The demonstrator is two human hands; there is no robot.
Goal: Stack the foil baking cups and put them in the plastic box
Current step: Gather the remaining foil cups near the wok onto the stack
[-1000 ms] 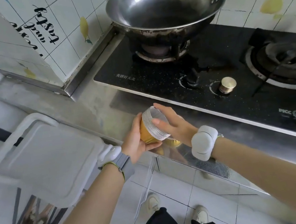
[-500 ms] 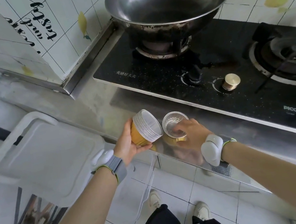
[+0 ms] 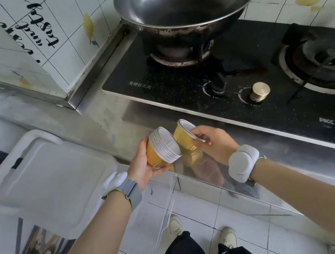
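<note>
My left hand (image 3: 141,165) grips a tall nested stack of gold foil baking cups (image 3: 162,148), tilted. My right hand (image 3: 214,143) pinches a smaller gold foil stack (image 3: 185,135) just beside it.

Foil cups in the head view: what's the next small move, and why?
Probably seat the smaller set of cups, base first, in the open mouth of the big stack. The left hand grips that stack tilted, mouth toward the right hand, which pinches the smaller set by its rim just beside it, not yet nested.

Steel counter (image 3: 96,124), inset hob (image 3: 178,86) (black glass)
</note>
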